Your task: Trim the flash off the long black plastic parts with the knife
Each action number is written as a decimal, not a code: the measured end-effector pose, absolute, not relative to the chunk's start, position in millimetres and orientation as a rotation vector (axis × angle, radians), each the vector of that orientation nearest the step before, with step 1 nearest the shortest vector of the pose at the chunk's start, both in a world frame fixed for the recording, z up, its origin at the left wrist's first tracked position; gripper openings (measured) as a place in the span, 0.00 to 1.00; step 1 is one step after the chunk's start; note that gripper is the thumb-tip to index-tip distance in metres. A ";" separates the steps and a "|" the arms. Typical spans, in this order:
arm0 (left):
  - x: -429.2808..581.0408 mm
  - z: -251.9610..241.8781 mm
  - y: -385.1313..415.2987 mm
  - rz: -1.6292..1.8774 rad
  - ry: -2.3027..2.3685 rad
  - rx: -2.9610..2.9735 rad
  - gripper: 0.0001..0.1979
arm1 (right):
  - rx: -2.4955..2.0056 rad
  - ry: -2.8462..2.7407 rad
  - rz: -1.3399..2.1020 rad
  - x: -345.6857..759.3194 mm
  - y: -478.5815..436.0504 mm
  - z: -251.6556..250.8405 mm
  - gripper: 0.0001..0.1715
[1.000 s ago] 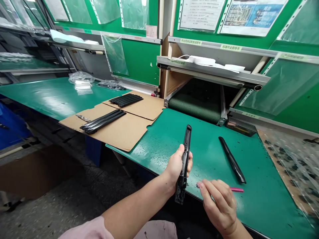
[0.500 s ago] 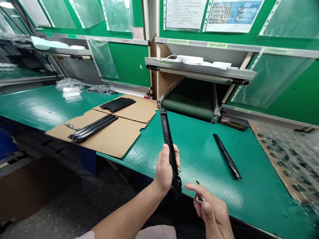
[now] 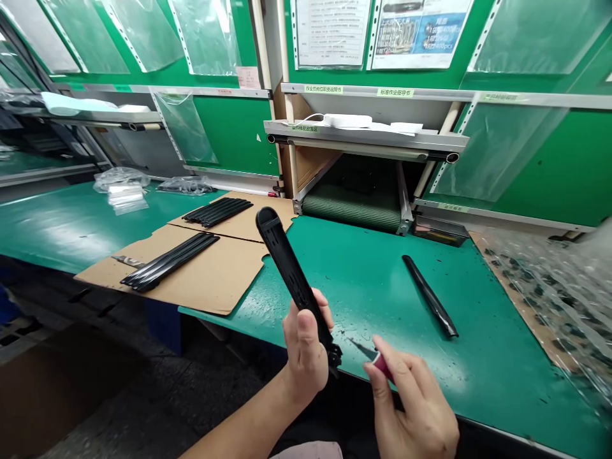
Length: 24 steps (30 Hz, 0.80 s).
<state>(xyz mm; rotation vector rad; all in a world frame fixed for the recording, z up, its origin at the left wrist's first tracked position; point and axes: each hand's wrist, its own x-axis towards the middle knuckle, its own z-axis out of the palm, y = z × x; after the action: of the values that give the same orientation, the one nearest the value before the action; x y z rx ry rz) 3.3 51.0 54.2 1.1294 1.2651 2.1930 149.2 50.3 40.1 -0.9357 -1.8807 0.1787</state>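
A: Start at the fingers: what have they got?
B: The left hand [image 3: 305,357] has its fingers [image 3: 321,310] closed firmly round a black moulded plastic bar [image 3: 287,268]. The right hand [image 3: 411,408] pinches a pink-handled craft knife [image 3: 381,364], its blade angled toward the bar's lower end.
A: Where's the bar?
B: Up in the air, tilted, its lower end just over the front edge of the green bench [image 3: 363,287]. The blade is near it, though I can't tell if they touch.
A: Is that a good hold?
B: I'd say so: gripping close to the working end steadies it. Keep the blade clear of the thumb. Another black bar [image 3: 430,296] lies on the bench, and more are stacked on cardboard sheets [image 3: 215,280] off its left edge.
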 end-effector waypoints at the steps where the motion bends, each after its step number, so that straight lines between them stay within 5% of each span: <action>1: 2.7 56.8 50.9 2.182 1.258 1.107 0.19 | -0.976 -1.846 0.242 149.0 51.0 42.1 0.17; 7: -19.0 70.8 64.7 1.933 1.071 0.615 0.15 | -0.928 -1.905 0.773 153.8 59.7 35.2 0.14; 10: -30.2 63.2 74.8 1.812 0.957 0.470 0.19 | -0.697 -2.118 0.618 150.7 60.2 32.1 0.11; 15: -31.4 47.0 80.1 1.742 0.891 0.489 0.19 | -0.700 -2.286 0.201 134.8 60.8 45.6 0.27; 24: -28.8 43.6 82.0 1.717 0.842 0.534 0.17 | -0.684 -2.460 0.073 127.8 69.6 49.2 0.35</action>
<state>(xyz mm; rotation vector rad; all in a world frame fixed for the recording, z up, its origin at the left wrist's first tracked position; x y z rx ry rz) -28.8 82.0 43.6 0.5336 0.8417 1.7173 127.8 69.6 49.2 -0.6840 -2.4600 0.0726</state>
